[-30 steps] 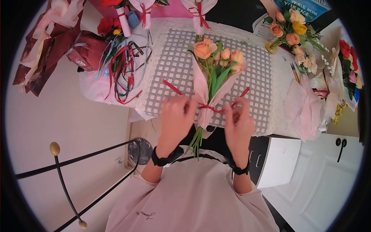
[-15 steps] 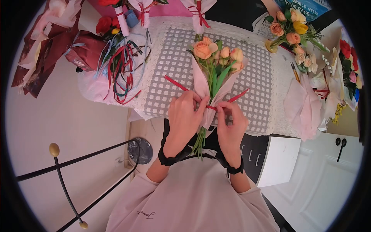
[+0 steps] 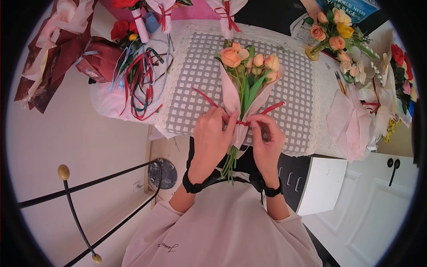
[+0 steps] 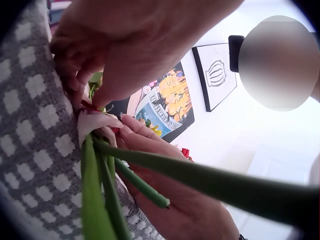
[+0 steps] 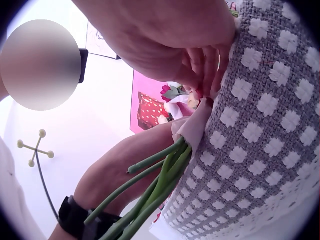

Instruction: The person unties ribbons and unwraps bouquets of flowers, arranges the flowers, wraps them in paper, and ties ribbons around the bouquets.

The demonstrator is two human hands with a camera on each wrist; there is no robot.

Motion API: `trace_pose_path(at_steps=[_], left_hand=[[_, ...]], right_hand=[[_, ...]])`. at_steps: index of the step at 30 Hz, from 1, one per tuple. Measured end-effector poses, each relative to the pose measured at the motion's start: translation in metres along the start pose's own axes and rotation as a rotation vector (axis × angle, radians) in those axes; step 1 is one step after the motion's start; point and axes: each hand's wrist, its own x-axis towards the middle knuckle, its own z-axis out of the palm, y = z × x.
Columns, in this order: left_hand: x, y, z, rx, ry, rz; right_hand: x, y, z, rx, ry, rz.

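A bouquet of peach roses (image 3: 231,57) in pale pink wrapping paper (image 3: 264,95) lies on the grey-and-white checked cloth (image 3: 187,71). Its green stems (image 3: 228,167) stick out past the near edge. Around the gathered paper runs a red ribbon (image 3: 272,108), whose two loose ends spread left and right over the cloth. My left hand (image 3: 210,137) pinches the ribbon at the left of the tie. From the right, my right hand (image 3: 268,137) pinches it between thumb and forefinger, the fingertips of both hands close together. In the right wrist view the stems (image 5: 165,185) hang below the paper.
Loose red, green and blue ribbons (image 3: 142,84) lie at the left, near dark red wrapped bouquets (image 3: 100,58). A vase of peach and yellow flowers (image 3: 336,43) stands at the back right. Pink paper (image 3: 349,124) and scissors (image 3: 340,83) are at the right.
Both hands have come inward from either side to the tie and now pinch the ribbon there. Over the last half second they have barely moved; the bouquet stays in place.
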Motion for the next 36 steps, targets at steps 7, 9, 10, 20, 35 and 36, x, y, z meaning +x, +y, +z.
trace_pose_path(at_steps=[7,9,10,20,35,36], left_hand=[[0.004,0.001,0.001,-0.129,-0.073,-0.083],[0.004,-0.001,0.003,-0.199,-0.082,-0.073],[0.003,-0.001,0.003,-0.261,-0.079,-0.084],[-0.004,-0.003,0.005,-0.545,-0.073,-0.206],[0.0,0.005,0.001,-1.166,-0.059,-0.384],[0.0,0.003,0.002,-1.167,-0.055,-0.383]], right_hand=[[0.001,0.001,-0.001,0.045,-0.006,0.032],[0.002,0.001,-0.001,0.047,-0.012,0.036],[0.002,0.001,-0.001,0.047,-0.018,0.041],[0.002,0.001,-0.002,0.051,-0.025,0.057],[0.002,0.006,-0.008,0.161,-0.081,0.106],[0.003,0.006,-0.01,0.243,-0.095,0.162]])
